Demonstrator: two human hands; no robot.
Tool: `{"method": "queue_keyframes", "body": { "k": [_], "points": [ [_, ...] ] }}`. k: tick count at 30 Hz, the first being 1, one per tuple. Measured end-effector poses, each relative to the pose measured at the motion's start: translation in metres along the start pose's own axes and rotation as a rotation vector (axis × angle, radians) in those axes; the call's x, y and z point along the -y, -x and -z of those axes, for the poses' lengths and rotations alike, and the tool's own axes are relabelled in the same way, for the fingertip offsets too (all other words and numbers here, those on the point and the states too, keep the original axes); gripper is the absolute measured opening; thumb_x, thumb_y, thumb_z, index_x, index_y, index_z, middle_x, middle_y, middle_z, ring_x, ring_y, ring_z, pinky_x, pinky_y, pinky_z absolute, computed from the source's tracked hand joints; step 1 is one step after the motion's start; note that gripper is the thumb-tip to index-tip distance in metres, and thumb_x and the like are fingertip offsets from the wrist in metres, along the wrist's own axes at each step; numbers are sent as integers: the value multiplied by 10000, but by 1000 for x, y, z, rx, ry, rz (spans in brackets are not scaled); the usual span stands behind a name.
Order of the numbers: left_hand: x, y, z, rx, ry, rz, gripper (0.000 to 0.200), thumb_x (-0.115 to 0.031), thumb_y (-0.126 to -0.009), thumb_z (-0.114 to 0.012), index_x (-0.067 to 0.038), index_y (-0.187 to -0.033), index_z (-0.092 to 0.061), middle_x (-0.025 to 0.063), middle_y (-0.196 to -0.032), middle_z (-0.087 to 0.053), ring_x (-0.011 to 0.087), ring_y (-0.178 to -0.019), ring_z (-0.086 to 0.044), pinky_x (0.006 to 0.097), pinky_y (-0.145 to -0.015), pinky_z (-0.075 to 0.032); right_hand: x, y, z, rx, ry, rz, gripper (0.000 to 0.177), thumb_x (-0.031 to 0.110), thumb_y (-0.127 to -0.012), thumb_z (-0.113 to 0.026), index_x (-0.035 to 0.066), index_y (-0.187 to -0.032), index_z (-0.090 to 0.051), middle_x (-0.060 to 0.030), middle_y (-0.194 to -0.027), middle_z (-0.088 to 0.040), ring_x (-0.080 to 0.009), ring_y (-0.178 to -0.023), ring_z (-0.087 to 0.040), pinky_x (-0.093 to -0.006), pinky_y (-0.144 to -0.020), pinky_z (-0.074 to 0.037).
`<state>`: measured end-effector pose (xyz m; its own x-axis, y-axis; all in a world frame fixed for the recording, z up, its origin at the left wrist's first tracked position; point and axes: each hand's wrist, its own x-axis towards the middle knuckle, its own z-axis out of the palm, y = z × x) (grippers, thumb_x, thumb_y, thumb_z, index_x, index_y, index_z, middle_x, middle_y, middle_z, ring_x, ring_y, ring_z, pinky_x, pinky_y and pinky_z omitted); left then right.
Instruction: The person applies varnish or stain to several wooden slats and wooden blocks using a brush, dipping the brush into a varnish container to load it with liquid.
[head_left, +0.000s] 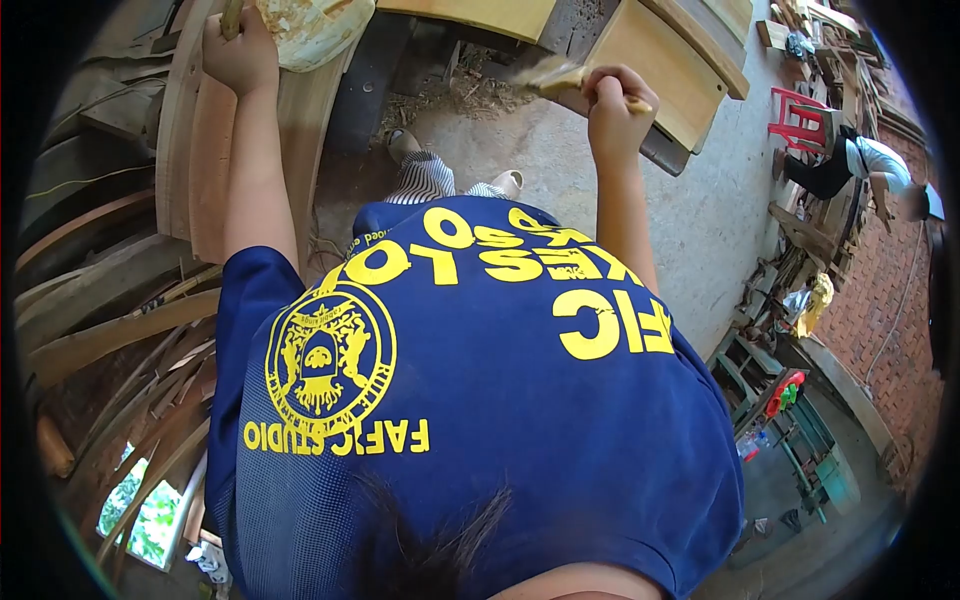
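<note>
Fingers (600, 80) of right hand (622, 100) curled around brush (557, 80), arm (622, 190) outstretched

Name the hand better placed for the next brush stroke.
Right, probably: the right hand holds the brush near a tan board; the left hand grips a stick by a pale rounded piece.

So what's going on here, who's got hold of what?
Someone in a navy shirt stands in a cluttered wood workshop. Their right hand holds what looks like a brush, its bristles well apart from the pale, rounded piece. Their left hand grips a short stick-like handle close beside that piece; its far end is out of view. Off to the right, another person is near a red plastic seat.
</note>
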<state>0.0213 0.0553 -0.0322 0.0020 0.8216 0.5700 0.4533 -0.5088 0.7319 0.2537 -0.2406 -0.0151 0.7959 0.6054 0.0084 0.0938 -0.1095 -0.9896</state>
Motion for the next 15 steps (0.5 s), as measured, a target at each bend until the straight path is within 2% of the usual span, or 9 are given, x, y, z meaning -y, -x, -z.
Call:
{"method": "queue_keyframes", "body": {
  "k": [2, 4, 6, 8, 10, 14, 15],
  "points": [
    [-2, 0, 1, -4, -17, 6, 208, -192, -789, -560, -10, -688, -554, 64, -666, -589, 157, -610, -558, 310, -599, -450, -11, -1, 1, -58, 83, 75, 194, 37, -688, -425, -34, -587, -576, -34, -514, -516, -90, -483, -466, -226, -449, -349],
    [-6, 1, 1, -7, -31, 7, 206, -191, -789, -562, -11, -691, -558, 64, -668, -593, 150, -612, -561, 310, -597, -452, -5, -11, 14, -30, 115, 54, 188, 36, -686, -427, -35, -580, -566, -35, -517, -515, -88, -486, -459, -227, -449, -342],
    [-13, 1, 0, -1, 3, 66, 208, -194, -792, -564, -10, -696, -566, 62, -670, -598, 146, -621, -568, 307, -601, -457, 16, -15, 21, 63, 74, -251, 188, 37, -684, -429, -34, -568, -560, -36, -522, -516, -87, -490, -451, -226, -450, -334],
    [-9, -1, -1, -14, -16, 41, 212, -196, -793, -565, -9, -694, -565, 62, -662, -596, 146, -614, -567, 305, -596, -457, 16, -15, 22, 53, 62, -178, 188, 37, -683, -430, -31, -563, -557, -39, -526, -518, -85, -492, -443, -226, -450, -329],
    [-5, 1, -1, -17, -44, 24, 216, -199, -794, -566, -8, -692, -564, 61, -655, -595, 147, -607, -566, 303, -592, -457, 9, -15, 15, -9, -12, 102, 185, 36, -686, -427, -32, -569, -554, -41, -527, -520, -84, -485, -446, -226, -448, -333],
    [-9, 3, -1, -31, -6, 29, 218, -195, -792, -563, -9, -678, -552, 58, -641, -583, 154, -602, -559, 303, -591, -450, -29, -11, -1, 14, -160, -39, 173, 33, -691, -424, -19, -580, -547, -44, -529, -520, -86, -439, -433, -224, -410, -317],
    [-6, 1, 0, -16, -3, 34, 218, -194, -790, -561, -9, -676, -549, 58, -640, -581, 159, -604, -557, 306, -593, -447, -28, -9, 2, 93, -201, -203, 168, 36, -706, -424, -6, -597, -545, -53, -541, -525, -83, -417, -418, -216, -380, -294]
  ]
}}
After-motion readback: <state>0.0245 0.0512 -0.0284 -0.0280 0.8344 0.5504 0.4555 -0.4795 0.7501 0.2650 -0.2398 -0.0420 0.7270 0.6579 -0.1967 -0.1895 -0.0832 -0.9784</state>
